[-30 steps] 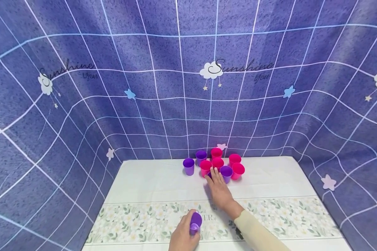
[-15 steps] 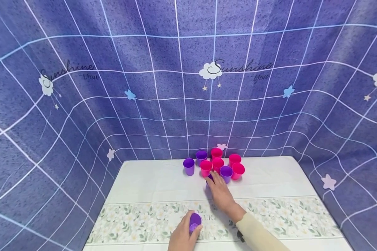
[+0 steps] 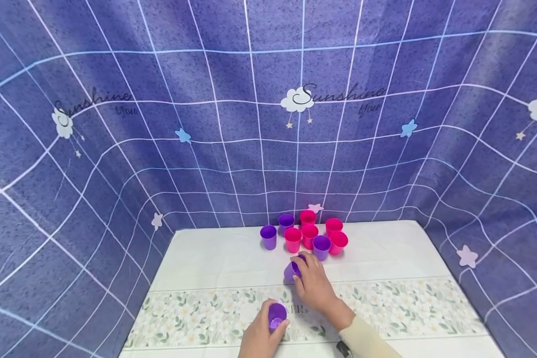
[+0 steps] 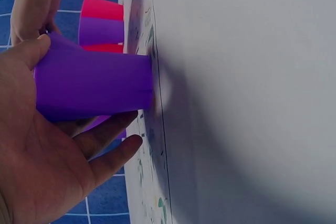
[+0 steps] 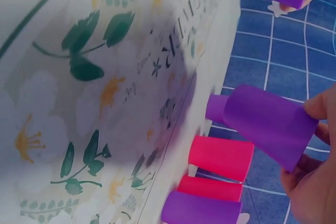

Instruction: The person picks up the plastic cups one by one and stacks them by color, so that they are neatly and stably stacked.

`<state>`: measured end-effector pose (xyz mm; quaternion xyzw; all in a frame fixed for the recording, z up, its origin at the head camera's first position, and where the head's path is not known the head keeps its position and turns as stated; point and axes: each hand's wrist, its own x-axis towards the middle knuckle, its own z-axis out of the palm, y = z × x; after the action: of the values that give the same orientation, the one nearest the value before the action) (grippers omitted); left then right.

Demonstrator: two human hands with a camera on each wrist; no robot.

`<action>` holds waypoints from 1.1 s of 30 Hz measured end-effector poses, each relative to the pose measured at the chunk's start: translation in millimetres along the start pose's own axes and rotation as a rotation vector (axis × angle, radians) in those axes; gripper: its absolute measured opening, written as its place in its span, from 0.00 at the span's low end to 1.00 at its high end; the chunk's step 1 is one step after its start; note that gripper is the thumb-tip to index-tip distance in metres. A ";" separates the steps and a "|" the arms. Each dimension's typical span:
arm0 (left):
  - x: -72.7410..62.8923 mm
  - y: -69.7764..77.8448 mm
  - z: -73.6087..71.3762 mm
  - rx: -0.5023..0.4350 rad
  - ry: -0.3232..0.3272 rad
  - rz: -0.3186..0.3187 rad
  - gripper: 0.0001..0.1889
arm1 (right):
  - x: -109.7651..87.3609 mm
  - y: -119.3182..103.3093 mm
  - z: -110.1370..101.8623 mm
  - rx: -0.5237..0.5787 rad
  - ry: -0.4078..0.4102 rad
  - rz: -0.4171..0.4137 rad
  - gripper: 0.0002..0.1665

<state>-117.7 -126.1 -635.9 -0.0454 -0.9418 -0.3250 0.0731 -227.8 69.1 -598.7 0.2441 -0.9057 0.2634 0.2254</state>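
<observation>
My left hand point(image 3: 260, 334) holds a purple cup point(image 4: 94, 83) near the front middle of the table, its mouth facing up toward me in the head view. In the left wrist view the thumb lies at the rim and the fingers pass under the side. Farther back, my right hand point(image 3: 315, 283) grips a second purple cup point(image 5: 270, 124) by its rim, and the cup tilts. Behind it stand more cups: a purple cup point(image 3: 321, 247) and a pink cup point(image 3: 293, 239) are closest to the right hand.
At the back edge several pink cups point(image 3: 338, 242) and purple cups stand in a loose cluster, with one purple cup point(image 3: 268, 237) at its left end. A white cloth with a floral band point(image 3: 197, 318) covers the table point(image 3: 210, 258). A blue gridded curtain point(image 3: 206, 164) encloses the back and sides.
The right hand has drawn the second purple cup out of the cluster, toward me, and it now tilts. The left hand and its cup have hardly moved.
</observation>
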 end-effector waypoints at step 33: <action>-0.3 -2.8 1.9 -0.034 -0.025 -0.032 0.34 | -29.8 -35.1 -21.3 0.389 0.052 -0.117 0.30</action>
<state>-118.0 -127.1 -639.2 -0.0359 -0.9375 -0.3416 0.0552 -178.9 65.2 -585.6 0.3285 -0.8157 0.4261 0.2123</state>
